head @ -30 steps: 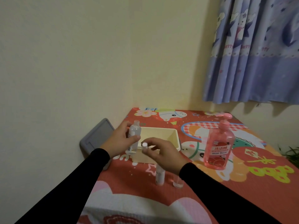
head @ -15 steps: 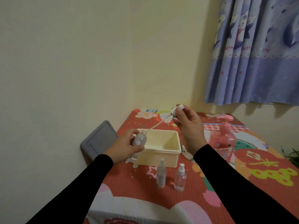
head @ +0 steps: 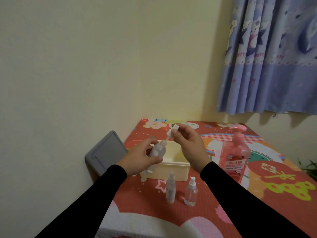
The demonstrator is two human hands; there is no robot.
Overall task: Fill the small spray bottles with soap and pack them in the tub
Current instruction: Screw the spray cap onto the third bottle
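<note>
Left hand (head: pixel 140 159) grips a small spray bottle (head: pixel 157 152), tilted, above the near left corner of the cream tub (head: pixel 173 167); right hand (head: pixel 187 145) pinches its white spray head (head: pixel 173 130) just over the neck, tube reaching into the mouth. Whether soap is inside I cannot tell. Two capped bottles (head: pixel 170 189) (head: pixel 191 192) stand in front of the tub, unpacked, so most of the job looks left. Pink soap bottle (head: pixel 235 154) stands to the right, near the right forearm; wall close on the left, open mat (head: pixel 257 200) to the right
</note>
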